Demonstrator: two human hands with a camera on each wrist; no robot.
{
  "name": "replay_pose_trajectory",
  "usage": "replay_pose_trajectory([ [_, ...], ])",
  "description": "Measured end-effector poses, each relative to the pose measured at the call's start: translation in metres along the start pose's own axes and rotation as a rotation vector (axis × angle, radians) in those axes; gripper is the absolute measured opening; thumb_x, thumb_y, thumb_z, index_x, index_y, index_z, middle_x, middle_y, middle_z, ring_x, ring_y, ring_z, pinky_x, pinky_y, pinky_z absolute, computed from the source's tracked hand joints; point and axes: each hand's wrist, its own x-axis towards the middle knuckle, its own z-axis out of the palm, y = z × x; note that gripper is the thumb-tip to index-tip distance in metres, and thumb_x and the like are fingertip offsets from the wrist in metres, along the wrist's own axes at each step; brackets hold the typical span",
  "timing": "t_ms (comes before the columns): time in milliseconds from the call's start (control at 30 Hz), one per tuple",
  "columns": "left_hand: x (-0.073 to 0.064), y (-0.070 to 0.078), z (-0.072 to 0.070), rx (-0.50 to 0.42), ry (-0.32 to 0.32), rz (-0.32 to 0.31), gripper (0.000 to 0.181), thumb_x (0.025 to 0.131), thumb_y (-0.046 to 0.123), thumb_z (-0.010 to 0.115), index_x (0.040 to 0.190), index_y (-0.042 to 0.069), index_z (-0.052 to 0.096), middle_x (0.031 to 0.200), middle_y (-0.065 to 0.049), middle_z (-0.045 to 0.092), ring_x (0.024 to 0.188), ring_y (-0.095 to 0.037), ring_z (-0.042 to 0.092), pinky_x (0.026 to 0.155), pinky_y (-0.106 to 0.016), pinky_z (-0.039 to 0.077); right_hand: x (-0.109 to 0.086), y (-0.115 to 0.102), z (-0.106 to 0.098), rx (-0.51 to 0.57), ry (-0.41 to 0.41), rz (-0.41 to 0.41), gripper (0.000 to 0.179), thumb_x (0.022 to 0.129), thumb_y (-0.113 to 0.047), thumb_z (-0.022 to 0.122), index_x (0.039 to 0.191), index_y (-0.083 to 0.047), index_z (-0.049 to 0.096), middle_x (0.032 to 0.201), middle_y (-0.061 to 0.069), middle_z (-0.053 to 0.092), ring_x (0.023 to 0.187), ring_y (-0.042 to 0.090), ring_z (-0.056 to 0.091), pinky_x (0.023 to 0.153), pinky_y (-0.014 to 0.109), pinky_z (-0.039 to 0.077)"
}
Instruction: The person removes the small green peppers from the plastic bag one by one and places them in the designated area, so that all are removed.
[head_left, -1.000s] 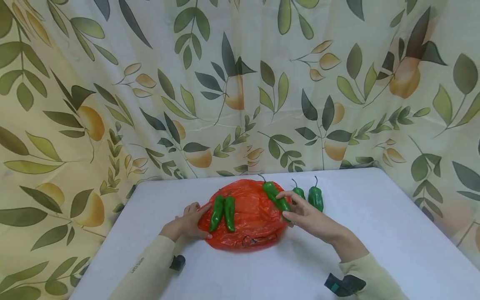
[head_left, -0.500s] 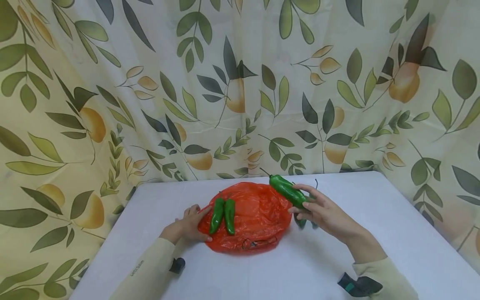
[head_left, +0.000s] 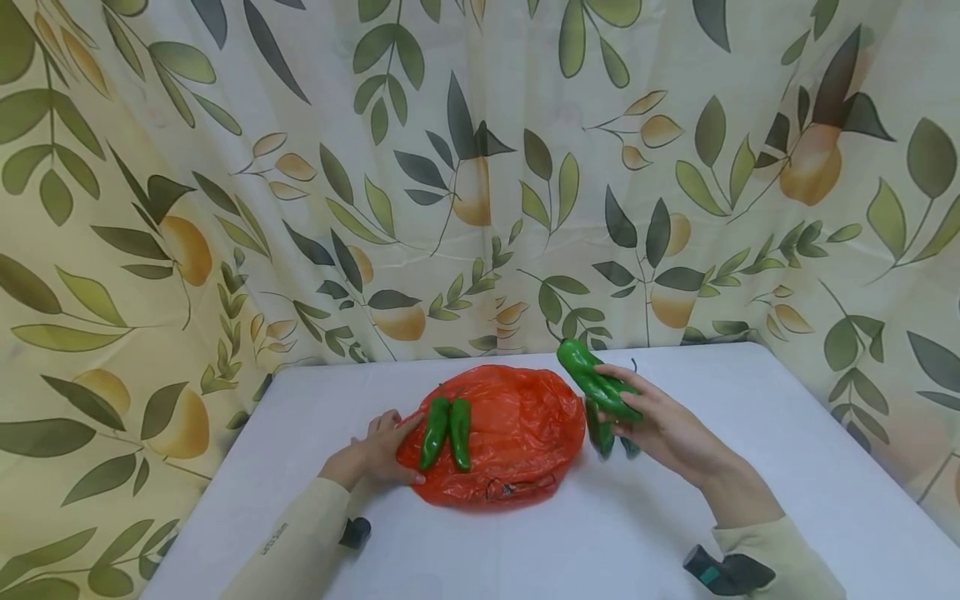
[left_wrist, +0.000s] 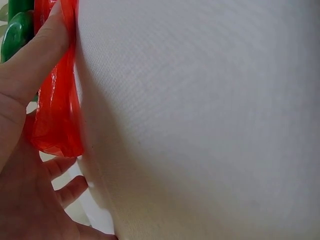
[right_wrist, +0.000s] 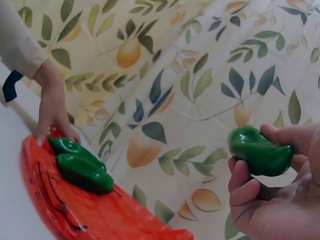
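While aloft, pepper (head_left: pixel 587 373) in right hand (head_left: pixel 667 429)

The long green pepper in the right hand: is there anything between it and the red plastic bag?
Nothing visible blocks it. The right hand holds the long green pepper up and right of the red plastic bag; another green pepper shows lower, by the bag's edge.

The right hand (head_left: pixel 671 437) holds a glossy long green pepper (head_left: pixel 596 383) in the air, tilted, with its thin stem toward eleven o'clock. A crumpled red plastic bag (head_left: pixel 517 417) lies spread; the left hand (head_left: pixel 382 450) touches its nine o'clock edge. Two green peppers (right_wrist: pixel 82 165) rest on it, side by side, near nine o'clock. Two partly hidden peppers (head_left: pixel 600 437) are at three o'clock from it.
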Motion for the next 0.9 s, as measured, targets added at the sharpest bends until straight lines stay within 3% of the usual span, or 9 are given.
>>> replay_pose_trajectory([
  [167, -0.0006, -0.0003, 0.0026, -0.005, -0.003, 0.003, 0.105, 0.072, 0.043, 0.089, 0.159, 0.031, 0.032, 0.162, -0.019, 0.025, 0.148, -0.043, 0.024, 0.108, -0.083, 0.024, -0.0015, 0.0025, -0.0005, -0.098, 0.056, -0.009, 0.051, 0.109, -0.028, 0.045, 0.156, -0.03, 0.028, 0.164, 0.026, 0.008, 0.147, 0.049, 0.025, 0.106, 0.027, 0.049],
  [267, -0.0008, 0.0, 0.0022, -0.003, -0.004, 0.004, 0.104, 0.073, 0.043, 0.089, 0.159, 0.031, 0.031, 0.162, -0.019, 0.025, 0.148, -0.042, 0.024, 0.108, -0.083, 0.024, -0.0013, 0.001, -0.0011, -0.12, 0.066, -0.031, 0.059, 0.108, -0.023, 0.048, 0.159, -0.034, 0.021, 0.165, 0.025, 0.01, 0.143, 0.039, 0.036, 0.104, 0.023, 0.05],
  [433, 0.0, -0.0001, -0.0002, 0.006, -0.002, 0.002, 0.104, 0.073, 0.044, 0.088, 0.159, 0.032, 0.031, 0.162, -0.019, 0.024, 0.148, -0.042, 0.023, 0.108, -0.083, 0.025, -0.0031, -0.004, -0.0029, -0.152, 0.067, -0.064, 0.069, 0.107, -0.019, 0.049, 0.162, -0.037, 0.01, 0.164, 0.027, 0.01, 0.12, 0.013, 0.057, 0.098, 0.018, 0.051],
  [533, 0.0001, -0.0007, -0.0006, 0.004, -0.006, 0.0, 0.104, 0.073, 0.044, 0.088, 0.159, 0.031, 0.031, 0.162, -0.019, 0.024, 0.148, -0.042, 0.023, 0.108, -0.083, 0.024, -0.0055, -0.0063, -0.0037, -0.222, 0.107, -0.068, 0.07, 0.107, -0.02, 0.05, 0.162, -0.036, 0.011, 0.162, 0.03, 0.011, 0.117, 0.012, 0.06, 0.102, 0.026, 0.051],
  [633, 0.0001, -0.0016, 0.0002, 0.004, -0.008, 0.001, 0.104, 0.074, 0.044, 0.088, 0.159, 0.031, 0.031, 0.162, -0.019, 0.024, 0.148, -0.042, 0.023, 0.108, -0.083, 0.024, -0.0068, -0.0073, -0.0041, -0.303, 0.16, -0.079, 0.068, 0.106, -0.019, 0.051, 0.162, -0.033, 0.015, 0.161, 0.032, 0.016, 0.123, 0.029, 0.06, 0.109, 0.051, 0.049],
  [733, -0.0003, -0.0018, 0.0006, 0.009, -0.004, 0.005, 0.104, 0.073, 0.045, 0.088, 0.159, 0.03, 0.031, 0.162, -0.019, 0.025, 0.148, -0.043, 0.024, 0.108, -0.084, 0.024, -0.0072, -0.0074, -0.0038, -0.349, 0.196, -0.097, 0.066, 0.105, -0.017, 0.052, 0.161, -0.03, 0.018, 0.162, 0.033, 0.018, 0.136, 0.052, 0.045, 0.107, 0.076, 0.035],
  [833, -0.0006, -0.0013, 0.0004, 0.014, -0.003, 0.008, 0.104, 0.074, 0.045, 0.088, 0.159, 0.03, 0.031, 0.162, -0.02, 0.025, 0.148, -0.043, 0.024, 0.108, -0.084, 0.024, -0.0068, -0.0067, -0.0035, -0.373, 0.215, -0.128, 0.064, 0.105, -0.014, 0.053, 0.159, -0.025, 0.022, 0.162, 0.033, 0.018, 0.144, 0.062, 0.027, 0.107, 0.078, 0.028],
  [900, -0.0004, -0.0004, 0.0002, 0.017, -0.004, 0.009, 0.104, 0.073, 0.045, 0.088, 0.159, 0.03, 0.031, 0.162, -0.02, 0.025, 0.148, -0.043, 0.024, 0.107, -0.084, 0.024, -0.0061, -0.006, -0.0035, -0.382, 0.219, -0.154, 0.062, 0.104, -0.011, 0.052, 0.158, -0.022, 0.024, 0.162, 0.034, 0.02, 0.144, 0.062, 0.026, 0.107, 0.075, 0.03],
])
